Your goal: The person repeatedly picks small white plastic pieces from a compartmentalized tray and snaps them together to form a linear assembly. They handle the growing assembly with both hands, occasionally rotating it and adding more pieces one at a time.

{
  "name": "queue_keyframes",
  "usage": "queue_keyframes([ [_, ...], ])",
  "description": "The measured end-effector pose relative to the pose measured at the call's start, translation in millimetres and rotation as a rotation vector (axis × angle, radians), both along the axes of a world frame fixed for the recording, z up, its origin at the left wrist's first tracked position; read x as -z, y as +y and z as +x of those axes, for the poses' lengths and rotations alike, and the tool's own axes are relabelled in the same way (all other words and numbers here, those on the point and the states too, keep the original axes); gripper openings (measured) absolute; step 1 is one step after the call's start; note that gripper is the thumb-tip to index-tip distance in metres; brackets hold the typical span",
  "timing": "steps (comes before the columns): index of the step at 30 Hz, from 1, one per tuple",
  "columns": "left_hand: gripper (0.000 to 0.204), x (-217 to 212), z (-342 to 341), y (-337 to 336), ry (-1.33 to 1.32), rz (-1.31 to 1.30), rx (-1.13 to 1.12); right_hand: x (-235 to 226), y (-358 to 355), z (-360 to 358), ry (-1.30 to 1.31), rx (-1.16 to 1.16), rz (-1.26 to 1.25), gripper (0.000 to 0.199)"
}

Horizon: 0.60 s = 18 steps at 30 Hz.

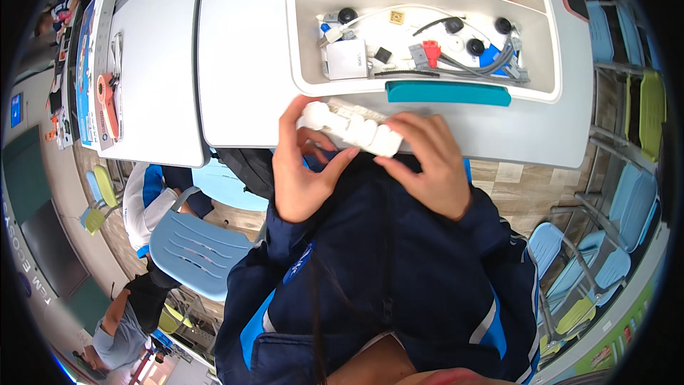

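Just in front of the table edge I hold a white plastic building-block assembly point(362, 130) with rounded parts on its top. My left hand point(303, 171) grips its left end, with the thumb along the near side and the fingers curled round behind. At the other end, my right hand point(434, 160) closes on it between thumb and fingers. Beyond my hands stands a white compartment tray point(306, 43) with a teal bar point(447, 93) along its front. Inside lie a red connector piece point(431, 53), grey cables point(491, 68), a white box point(347, 59) and black wheels point(347, 15).
A light grey table point(242, 50) carries the tray, with another table point(157, 64) to the left holding flat boxes and an orange tool point(107, 103). A blue chair point(199, 249) stands at my left; more chairs point(630, 203) line the right. Other people are at the left.
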<state>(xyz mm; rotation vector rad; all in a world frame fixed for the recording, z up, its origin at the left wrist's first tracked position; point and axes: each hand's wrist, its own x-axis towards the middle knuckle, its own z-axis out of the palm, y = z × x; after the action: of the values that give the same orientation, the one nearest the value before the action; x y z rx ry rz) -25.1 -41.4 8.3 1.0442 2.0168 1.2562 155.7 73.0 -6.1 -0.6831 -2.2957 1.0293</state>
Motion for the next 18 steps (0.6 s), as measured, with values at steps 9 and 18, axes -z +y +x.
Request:
queue_keyframes([
  [9, 0.101, -5, -48, -18, -0.047, 0.068, -0.196, -42, -10, -47, -0.033, -0.225, -0.035, 0.058],
  [18, 0.122, 14, -63, -18, 0.255, 0.044, -0.002, -62, 138, -56, -0.407, -0.2, 0.417, 0.018],
])
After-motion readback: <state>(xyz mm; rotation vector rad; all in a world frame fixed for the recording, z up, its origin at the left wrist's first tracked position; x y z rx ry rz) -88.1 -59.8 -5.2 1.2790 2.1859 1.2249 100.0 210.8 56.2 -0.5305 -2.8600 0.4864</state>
